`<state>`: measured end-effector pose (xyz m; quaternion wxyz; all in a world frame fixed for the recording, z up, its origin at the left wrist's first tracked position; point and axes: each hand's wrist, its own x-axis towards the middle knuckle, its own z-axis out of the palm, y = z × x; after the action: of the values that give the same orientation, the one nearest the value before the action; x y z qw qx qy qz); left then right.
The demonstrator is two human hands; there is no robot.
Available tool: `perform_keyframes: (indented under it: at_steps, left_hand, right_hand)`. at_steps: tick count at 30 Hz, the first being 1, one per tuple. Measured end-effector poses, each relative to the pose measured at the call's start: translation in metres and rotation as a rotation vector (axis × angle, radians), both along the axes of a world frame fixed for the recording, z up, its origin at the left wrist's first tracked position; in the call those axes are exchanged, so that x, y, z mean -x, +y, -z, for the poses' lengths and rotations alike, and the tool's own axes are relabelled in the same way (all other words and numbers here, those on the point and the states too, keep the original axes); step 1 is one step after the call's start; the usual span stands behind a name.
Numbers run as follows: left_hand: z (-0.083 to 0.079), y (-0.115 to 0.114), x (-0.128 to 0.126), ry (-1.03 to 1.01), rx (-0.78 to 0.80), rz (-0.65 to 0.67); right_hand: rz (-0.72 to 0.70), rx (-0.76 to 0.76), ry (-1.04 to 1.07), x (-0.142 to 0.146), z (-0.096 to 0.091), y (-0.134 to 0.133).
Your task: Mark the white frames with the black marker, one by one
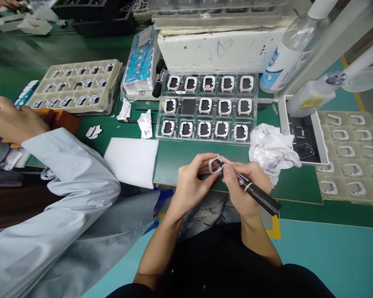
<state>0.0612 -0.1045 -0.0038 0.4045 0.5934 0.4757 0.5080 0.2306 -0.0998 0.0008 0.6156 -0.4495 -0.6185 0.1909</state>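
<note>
My left hand (194,180) pinches a small white watch-case frame (214,165) near the table's front edge. A black marker pen (257,195) is gripped in my right hand (247,182), its tip end at the inside of the frame. Whether the tip touches the frame I cannot tell. Just beyond my hands lies a clear plastic tray (207,139) with rows of similar frames; one pocket (189,106) in its middle row holds no frame. A crumpled white cloth with dark stains (270,151) sits right of my hands.
A white foam sheet (132,161) lies on the left, near a co-worker's sleeve (71,165). A clear bottle (294,49) stands at the back right, beside a white box (307,140) of small parts. Trays of frames (351,155) extend at right. Another tray (76,87) rests back left.
</note>
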Motion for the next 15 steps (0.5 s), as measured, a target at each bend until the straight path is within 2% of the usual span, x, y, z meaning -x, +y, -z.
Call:
perform_keyframes:
  at_steps: [6,11,15]
  left_hand:
    - [-0.0019,0.0006,0.0019,-0.002,0.016,0.004]
    - [-0.0036,0.0015,0.0024,-0.038,0.039,0.014]
    - [-0.0062,0.0023,0.0041,-0.12,0.137,0.026]
  right_hand:
    - [-0.011,0.006,0.044,0.0004,0.0016,-0.0008]
    - [0.002,-0.032,0.002,0.001,-0.0017,0.0012]
    - [-0.027,-0.031,0.001,0.0006,-0.0031,0.0011]
